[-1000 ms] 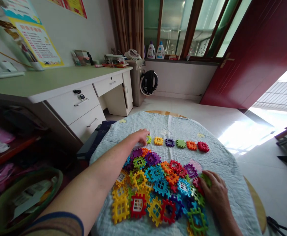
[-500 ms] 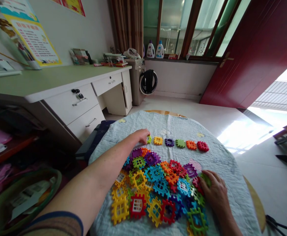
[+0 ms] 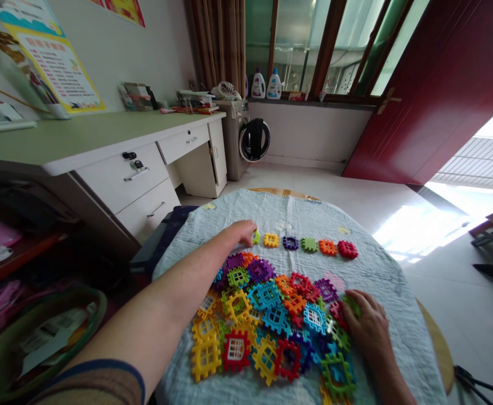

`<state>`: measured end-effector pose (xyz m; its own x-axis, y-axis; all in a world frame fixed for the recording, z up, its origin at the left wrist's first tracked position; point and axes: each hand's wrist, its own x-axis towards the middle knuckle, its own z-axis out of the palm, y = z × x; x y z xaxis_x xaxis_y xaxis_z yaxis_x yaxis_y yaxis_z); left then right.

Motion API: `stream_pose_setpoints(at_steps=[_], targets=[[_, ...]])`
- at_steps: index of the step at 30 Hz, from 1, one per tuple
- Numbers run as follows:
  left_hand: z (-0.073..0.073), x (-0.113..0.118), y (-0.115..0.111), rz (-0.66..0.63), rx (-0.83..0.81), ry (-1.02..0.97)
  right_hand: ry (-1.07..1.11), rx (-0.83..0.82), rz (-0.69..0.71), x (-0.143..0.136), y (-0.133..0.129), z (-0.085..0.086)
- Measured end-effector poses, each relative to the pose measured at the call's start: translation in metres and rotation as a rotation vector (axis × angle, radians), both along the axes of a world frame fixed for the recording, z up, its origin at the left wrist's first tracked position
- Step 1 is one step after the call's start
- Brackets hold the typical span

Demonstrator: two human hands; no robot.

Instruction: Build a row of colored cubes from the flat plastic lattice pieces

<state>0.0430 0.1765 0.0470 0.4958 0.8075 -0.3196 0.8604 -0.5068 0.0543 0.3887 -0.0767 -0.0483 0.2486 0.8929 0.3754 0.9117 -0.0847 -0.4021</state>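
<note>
My left hand (image 3: 243, 232) is closed around a light green piece (image 3: 255, 237) at the left end of a row on the cloth. To its right lie a yellow piece (image 3: 270, 240), a dark purple one (image 3: 291, 243), a green one (image 3: 309, 244), an orange one (image 3: 328, 247) and a red one (image 3: 348, 249). Nearer to me spreads a pile of colourful notched pieces (image 3: 276, 319). At the pile's right edge my right hand (image 3: 367, 320) has its fingers curled over a green piece (image 3: 353, 306), partly hidden beneath them.
A pale blue cloth (image 3: 390, 337) covers the round table. Beyond it on the left stand a desk (image 3: 103, 132) with drawers and a washing machine (image 3: 234, 140) with its door open. A basket (image 3: 98, 315) sits at lower left, and a red door (image 3: 424, 90) at right.
</note>
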Motion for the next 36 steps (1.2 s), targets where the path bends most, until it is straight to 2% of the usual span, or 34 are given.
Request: stream_pose_setpoints(at_steps=[17,21,24,27,32,36], targets=[[0.001,-0.003,-0.002,0.013,-0.027,-0.032,0.002,-0.019,-0.001,-0.001,0.0,0.003],[0.006,-0.007,-0.011,0.041,-0.001,-0.057,0.0,-0.03,-0.002,0.0,0.001,0.001],[0.01,-0.013,-0.03,0.063,0.102,-0.116,0.0,-0.027,-0.008,0.0,0.001,0.0],[0.008,-0.02,-0.059,0.042,0.179,-0.207,0.002,-0.019,-0.02,-0.002,0.001,0.001],[-0.003,-0.026,-0.111,-0.028,0.04,-0.3,0.001,-0.032,-0.036,-0.004,0.001,0.005],[-0.003,-0.027,-0.141,-0.033,0.008,-0.346,0.001,-0.034,-0.04,-0.005,0.002,0.005]])
